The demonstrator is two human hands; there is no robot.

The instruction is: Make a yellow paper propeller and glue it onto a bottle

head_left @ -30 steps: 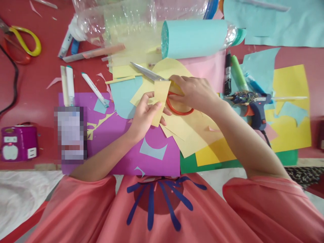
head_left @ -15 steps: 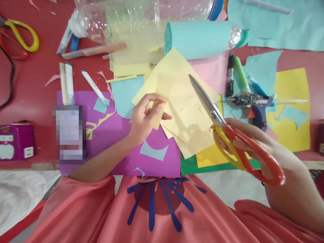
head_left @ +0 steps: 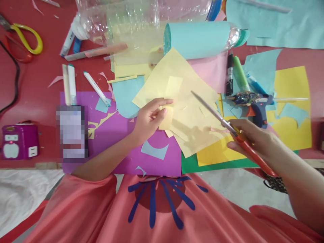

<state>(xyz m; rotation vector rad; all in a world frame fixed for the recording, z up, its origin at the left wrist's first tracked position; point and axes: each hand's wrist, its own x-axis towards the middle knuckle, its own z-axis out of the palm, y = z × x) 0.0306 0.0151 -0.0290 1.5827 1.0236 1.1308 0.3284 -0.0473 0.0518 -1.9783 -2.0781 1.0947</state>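
Observation:
My left hand (head_left: pixel 153 116) pinches a small strip of pale yellow paper (head_left: pixel 174 86) between thumb and fingers, its upper end angled up and away. In my right hand (head_left: pixel 249 136) is a pair of scissors (head_left: pixel 215 114) with red and yellow handles; the blades look closed and point up and left, apart from the strip. Below both hands lies a larger pale yellow sheet (head_left: pixel 194 81), turned cornerwise, with small yellow offcuts on it. A purple sheet (head_left: pixel 121 141) lies under my left forearm.
A bottle wrapped in light blue paper (head_left: pixel 198 38) and clear bottles (head_left: pixel 121 20) lie at the back. At right is a glue gun (head_left: pixel 260 108) beside markers. Left are a phone (head_left: pixel 72 131), a purple box (head_left: pixel 20 141) and other scissors (head_left: pixel 27 37) near a black cable.
My left hand has shifted slightly right and turned the yellow strip. My right hand has rotated the scissors edge-on, and their tips have dropped a little.

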